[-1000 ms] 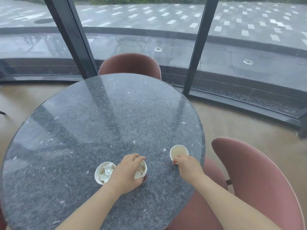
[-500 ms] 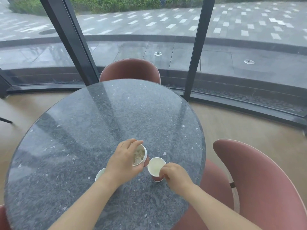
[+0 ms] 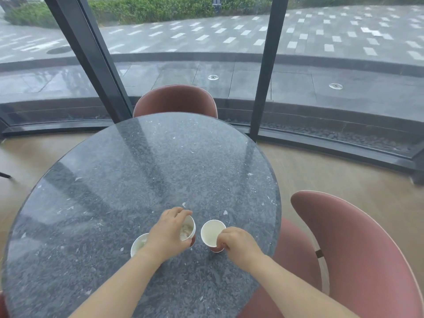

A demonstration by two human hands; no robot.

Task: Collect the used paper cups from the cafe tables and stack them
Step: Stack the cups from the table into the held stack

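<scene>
Three red paper cups with white insides are near the front edge of the round dark stone table (image 3: 128, 180). My left hand (image 3: 168, 235) grips the rim of the middle cup (image 3: 188, 230), which holds crumpled tissue and is tilted to the right. My right hand (image 3: 238, 243) holds the side of an empty cup (image 3: 212, 234), tilted left toward the middle cup. The two rims are close but apart. A third cup (image 3: 138, 244) with tissue inside stands on the table, partly hidden behind my left wrist.
One pink shell chair (image 3: 175, 99) stands at the far side of the table, and another pink chair (image 3: 358, 249) is at my right. Dark window posts (image 3: 265, 72) and curved glass close off the back. Tan floor surrounds the table.
Over the last second both hands lifted their cups and brought them together. In the last half second the hands barely moved; the head camera tilted up slightly.
</scene>
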